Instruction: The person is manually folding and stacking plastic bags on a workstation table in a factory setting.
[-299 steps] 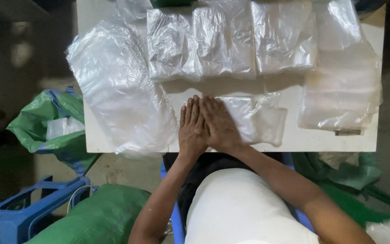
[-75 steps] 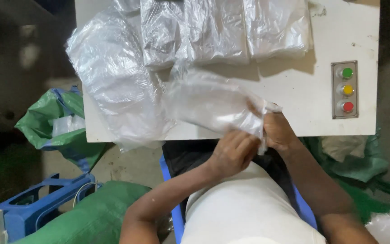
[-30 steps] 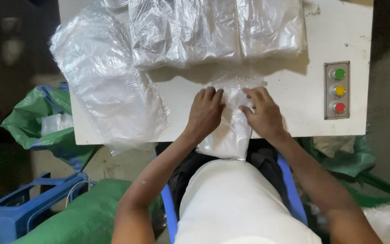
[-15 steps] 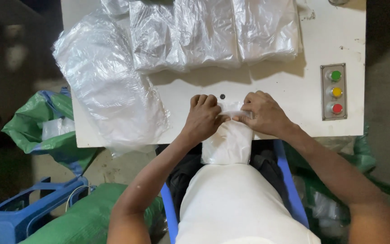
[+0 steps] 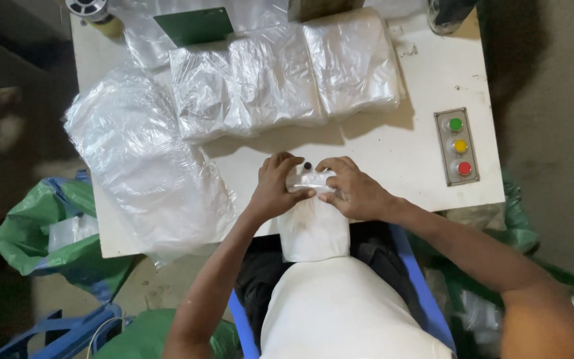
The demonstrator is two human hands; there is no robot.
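Observation:
My left hand [image 5: 275, 187] and my right hand [image 5: 351, 189] both pinch the top of a folded clear plastic bag [image 5: 312, 229] at the near edge of the white table [image 5: 393, 153]. The bag hangs down off the table edge over my lap. A small dark spot [image 5: 307, 165] shows on the table just beyond my fingers. Three stacks of folded clear bags [image 5: 284, 76] lie in a row farther back. A loose heap of clear plastic bags [image 5: 144, 166] lies to the left of my left hand.
A panel with green, yellow and red buttons [image 5: 458, 146] sits at the table's right. A tape roll [image 5: 94, 9] and a green plate [image 5: 194, 25] are at the far edge. Green sacks [image 5: 41, 229] and a blue crate [image 5: 68, 332] stand on the floor left.
The bag went from spread between my hands to folded narrow. I have drawn it toward me so it now hangs over the table edge, both hands gripping its top.

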